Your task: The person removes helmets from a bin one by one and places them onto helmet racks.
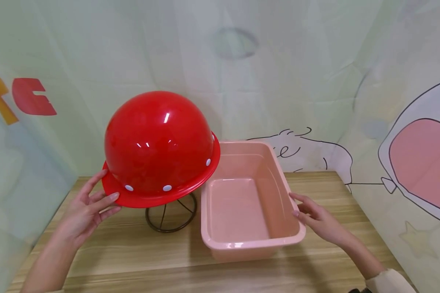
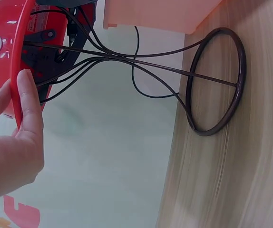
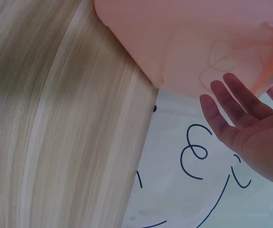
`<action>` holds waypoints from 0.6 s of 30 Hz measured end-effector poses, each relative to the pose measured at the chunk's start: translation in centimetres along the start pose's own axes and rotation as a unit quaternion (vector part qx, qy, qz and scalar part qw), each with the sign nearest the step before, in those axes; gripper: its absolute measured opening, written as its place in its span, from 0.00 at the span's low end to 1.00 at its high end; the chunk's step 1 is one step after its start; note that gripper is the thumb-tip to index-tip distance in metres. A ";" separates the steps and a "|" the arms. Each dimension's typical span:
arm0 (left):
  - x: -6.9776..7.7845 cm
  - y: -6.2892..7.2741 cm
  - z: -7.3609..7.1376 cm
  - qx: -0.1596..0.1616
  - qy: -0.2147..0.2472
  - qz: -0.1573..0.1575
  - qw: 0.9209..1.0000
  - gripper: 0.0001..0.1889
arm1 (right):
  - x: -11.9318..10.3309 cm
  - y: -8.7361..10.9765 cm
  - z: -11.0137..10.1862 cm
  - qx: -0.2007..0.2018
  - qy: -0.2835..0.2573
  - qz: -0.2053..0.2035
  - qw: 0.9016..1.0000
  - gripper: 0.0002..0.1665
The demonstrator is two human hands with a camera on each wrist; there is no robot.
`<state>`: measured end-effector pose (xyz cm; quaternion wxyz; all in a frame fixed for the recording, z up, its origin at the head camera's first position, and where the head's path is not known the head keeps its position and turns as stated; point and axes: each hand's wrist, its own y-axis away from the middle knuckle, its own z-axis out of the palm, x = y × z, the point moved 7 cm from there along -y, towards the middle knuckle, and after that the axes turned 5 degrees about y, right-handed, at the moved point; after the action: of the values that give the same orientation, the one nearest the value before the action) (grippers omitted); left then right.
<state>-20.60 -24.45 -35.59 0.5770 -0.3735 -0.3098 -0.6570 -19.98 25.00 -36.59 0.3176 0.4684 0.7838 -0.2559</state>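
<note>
A red hard hat (image 1: 159, 140) with white studs sits tilted on top of a dark wire stand (image 2: 227, 126). My left hand (image 1: 84, 209) pinches its brim, the thumb on one side and fingers on the other, as the left wrist view also shows. To the right is a pink plastic basin (image 1: 238, 245), upright with its open top toward me. My right hand (image 1: 317, 217) touches the basin's right rim with thumb and index fingertips. The other fingers (image 3: 224, 102) extend loosely beside the outer wall in the right wrist view. Inside the hard hat, black straps (image 2: 39, 61) show.
The stand's round foot rests on a wood-grain table (image 1: 132, 260), close to the basin's left side. A pale cloth backdrop (image 1: 271, 81) with printed drawings rises behind the table and along both sides.
</note>
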 end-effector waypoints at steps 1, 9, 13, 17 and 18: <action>0.0 0.0 0.0 0.002 -0.001 -0.001 1.000 0.31 | 0.0 0.0 0.0 0.000 0.000 0.000 1.000 0.28; 0.3 0.2 -0.1 0.001 -0.008 0.002 1.000 0.29 | 0.1 0.0 0.1 -0.005 -0.001 0.010 1.000 0.29; 0.8 0.5 -0.2 -0.004 -0.016 0.008 1.000 0.28 | 0.2 0.0 0.1 -0.008 -0.005 0.011 1.000 0.29; 1.3 0.8 0.0 -0.017 -0.012 0.012 1.000 0.28 | 0.5 0.1 0.1 -0.008 -0.006 0.016 1.000 0.29; 1.4 0.8 0.0 -0.020 -0.010 0.012 1.000 0.28 | 0.5 0.1 0.1 -0.009 -0.004 0.017 1.000 0.29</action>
<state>-19.88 -25.27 -34.41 0.5741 -0.3955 -0.2978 -0.6522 -20.09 25.26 -37.06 0.3291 0.4782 0.7764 -0.2453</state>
